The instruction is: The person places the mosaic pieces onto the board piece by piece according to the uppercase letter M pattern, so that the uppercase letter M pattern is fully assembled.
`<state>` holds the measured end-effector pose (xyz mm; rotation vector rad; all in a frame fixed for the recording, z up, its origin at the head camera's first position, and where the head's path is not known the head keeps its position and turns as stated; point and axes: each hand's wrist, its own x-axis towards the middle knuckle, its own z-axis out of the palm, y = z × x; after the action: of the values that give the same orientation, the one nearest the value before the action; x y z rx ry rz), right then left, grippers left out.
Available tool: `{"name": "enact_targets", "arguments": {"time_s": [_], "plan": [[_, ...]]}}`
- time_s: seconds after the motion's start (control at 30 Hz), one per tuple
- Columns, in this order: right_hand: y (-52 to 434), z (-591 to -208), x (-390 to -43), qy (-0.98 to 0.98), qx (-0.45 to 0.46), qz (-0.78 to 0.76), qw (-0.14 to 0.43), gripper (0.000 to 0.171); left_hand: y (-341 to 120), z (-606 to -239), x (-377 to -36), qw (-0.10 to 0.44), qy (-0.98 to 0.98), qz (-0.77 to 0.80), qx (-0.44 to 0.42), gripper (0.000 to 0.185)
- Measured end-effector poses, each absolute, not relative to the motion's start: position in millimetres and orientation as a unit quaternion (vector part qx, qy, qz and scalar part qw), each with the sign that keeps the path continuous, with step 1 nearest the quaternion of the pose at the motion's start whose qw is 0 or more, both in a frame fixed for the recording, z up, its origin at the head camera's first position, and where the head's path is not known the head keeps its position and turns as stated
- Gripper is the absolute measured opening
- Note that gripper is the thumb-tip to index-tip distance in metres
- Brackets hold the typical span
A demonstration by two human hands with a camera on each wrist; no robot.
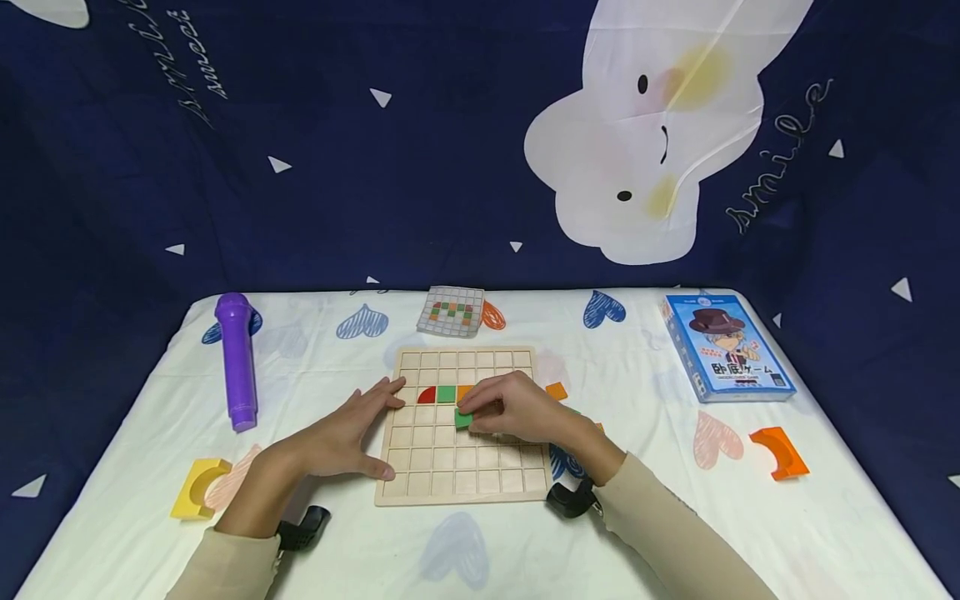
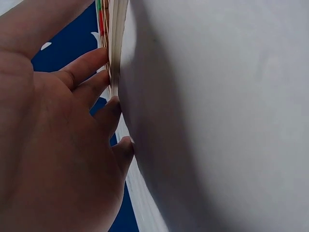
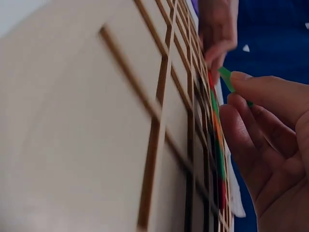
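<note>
A wooden grid board lies on the white cloth in front of me. In its third row sit a red quarter-round tile, a green tile and an orange tile. My right hand pinches a small green tile just over the board's middle cells; in the right wrist view that green tile sticks out above my fingertips. My left hand lies flat with straight fingers against the board's left edge, holding nothing.
A purple marker-like cylinder lies at the left, with a yellow arch block near the left front. An orange arch block and a blue card box are at the right. A pattern card lies behind the board, an orange tile beside it.
</note>
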<state>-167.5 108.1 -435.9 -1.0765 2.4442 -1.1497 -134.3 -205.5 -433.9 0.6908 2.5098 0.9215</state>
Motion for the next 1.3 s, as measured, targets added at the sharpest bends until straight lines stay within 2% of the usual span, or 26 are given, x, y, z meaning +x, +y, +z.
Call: {"name": "enact_targets", "arguments": {"time_s": [0.17, 0.47, 1.3], "plan": [[90.8, -435.5, -167.7, 0.829, -0.376, -0.397, 0.121, 0.022, -205.7, -433.8, -135.0, 0.191, 0.892, 0.328, 0.247, 0.122], [66.9, -437.7, -170.3, 0.843, -0.379, -0.370, 0.095, 0.024, -205.7, -434.1, -135.8, 0.194, 0.890, 0.331, 0.246, 0.120], [41.2, -438.0, -165.6, 0.893, -0.351, -0.272, 0.074, 0.010, -206.4, -435.2, -135.9, 0.196, 0.889, 0.332, 0.245, 0.125]]}}
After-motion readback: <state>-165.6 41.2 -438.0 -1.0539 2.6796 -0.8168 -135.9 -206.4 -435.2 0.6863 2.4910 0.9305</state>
